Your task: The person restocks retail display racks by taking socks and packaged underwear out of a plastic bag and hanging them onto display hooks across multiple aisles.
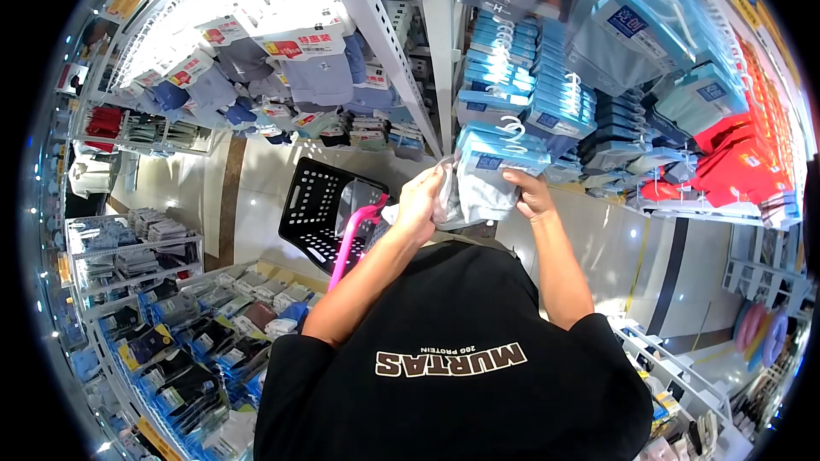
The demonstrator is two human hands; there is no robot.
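Between my hands, in front of my chest, is a bundle of packaged light-grey garments (490, 191) with blue header cards and white plastic hooks. My left hand (418, 202) grips the bundle's left side, where pale fabric shows by the fingers. On the right edge, my right hand (531, 193) is closed with its thumb over the front pack. Beside my left forearm, a black shopping basket (301, 196) with a pink handle (350, 237) holds a grey packaged item (359, 203). How the basket is supported is hidden.
Hanging blue-carded packs (559, 115) fill the rack ahead, with red garments (735, 162) at the right. White-carded garments (316, 68) hang left of a white upright post (442, 60). A low bin of packaged socks (196, 341) stands at lower left.
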